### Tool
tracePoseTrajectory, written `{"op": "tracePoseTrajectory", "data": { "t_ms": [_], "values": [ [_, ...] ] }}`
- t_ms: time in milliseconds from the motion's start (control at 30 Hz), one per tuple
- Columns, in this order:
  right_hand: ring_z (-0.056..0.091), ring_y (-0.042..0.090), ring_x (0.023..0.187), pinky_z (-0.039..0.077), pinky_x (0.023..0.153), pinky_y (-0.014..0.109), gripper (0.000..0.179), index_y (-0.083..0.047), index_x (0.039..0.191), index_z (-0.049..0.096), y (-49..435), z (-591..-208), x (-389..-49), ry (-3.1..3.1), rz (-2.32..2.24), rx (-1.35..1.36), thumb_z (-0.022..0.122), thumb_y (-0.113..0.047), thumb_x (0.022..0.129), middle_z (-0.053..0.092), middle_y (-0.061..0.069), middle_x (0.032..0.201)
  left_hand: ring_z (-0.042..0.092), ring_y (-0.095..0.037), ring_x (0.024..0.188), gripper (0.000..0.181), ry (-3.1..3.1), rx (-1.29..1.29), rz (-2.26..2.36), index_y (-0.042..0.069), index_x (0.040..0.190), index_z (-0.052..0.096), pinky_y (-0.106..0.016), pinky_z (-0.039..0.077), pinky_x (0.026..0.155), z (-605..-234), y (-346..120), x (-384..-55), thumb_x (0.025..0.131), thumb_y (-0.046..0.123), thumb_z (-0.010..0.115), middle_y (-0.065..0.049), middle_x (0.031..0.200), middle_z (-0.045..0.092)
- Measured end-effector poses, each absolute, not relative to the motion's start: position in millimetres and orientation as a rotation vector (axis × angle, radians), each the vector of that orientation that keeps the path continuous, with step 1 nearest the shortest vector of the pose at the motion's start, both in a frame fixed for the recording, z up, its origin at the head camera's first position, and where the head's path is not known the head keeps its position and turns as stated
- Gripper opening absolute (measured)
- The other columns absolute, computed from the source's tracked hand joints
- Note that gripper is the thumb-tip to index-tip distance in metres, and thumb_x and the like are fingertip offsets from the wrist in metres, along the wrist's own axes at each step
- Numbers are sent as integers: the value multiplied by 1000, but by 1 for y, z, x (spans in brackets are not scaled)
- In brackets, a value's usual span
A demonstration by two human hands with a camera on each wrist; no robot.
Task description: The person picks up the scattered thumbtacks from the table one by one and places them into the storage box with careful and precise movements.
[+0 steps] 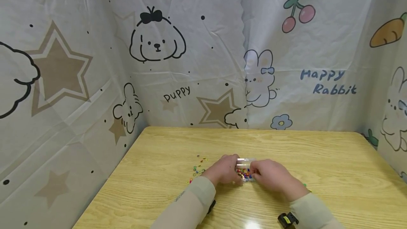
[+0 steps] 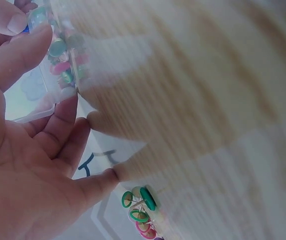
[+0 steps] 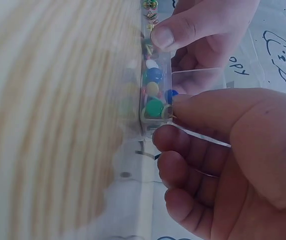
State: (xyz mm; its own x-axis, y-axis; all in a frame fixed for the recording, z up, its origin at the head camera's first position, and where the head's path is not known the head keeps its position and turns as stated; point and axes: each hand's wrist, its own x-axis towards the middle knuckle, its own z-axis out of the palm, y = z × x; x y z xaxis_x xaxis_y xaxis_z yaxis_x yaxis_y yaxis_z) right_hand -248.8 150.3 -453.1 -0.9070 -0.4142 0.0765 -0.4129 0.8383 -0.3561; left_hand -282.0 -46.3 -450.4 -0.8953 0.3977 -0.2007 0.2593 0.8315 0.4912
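A small clear plastic box (image 1: 246, 160) of colourful thumbtacks (image 1: 244, 173) sits on the table with its transparent lid raised at the back. My left hand (image 1: 226, 169) holds the box from the left, thumb at the front wall and fingertips along the side in the left wrist view. From the right, my right hand (image 1: 270, 174) reaches to the box's right end. There its thumb and forefinger pinch a thumbtack with a blue head (image 3: 170, 95), partly hidden by the thumb. The other fingers of that hand curl loosely outside the box.
Several loose thumbtacks (image 1: 195, 168) lie scattered on the wooden table (image 1: 152, 158) left of the left hand. A green thumbtack (image 1: 304, 185) lies by the right wrist. A printed curtain (image 1: 197, 70) hangs behind the table.
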Motion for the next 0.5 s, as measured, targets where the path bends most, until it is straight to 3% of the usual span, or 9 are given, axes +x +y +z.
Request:
{"op": "tracePoseTrajectory", "data": {
  "t_ms": [500],
  "values": [
    [51,10,67,47,68,37,18,-23,80,63,151,-458,-252,3015,-637,-645,75,-14,89,58,-13,75,51,-13,93,61,2711,495,677,15,121,59,-34,48,84,-448,-46,-279,72,28,94,3,104,56]
  ]
}}
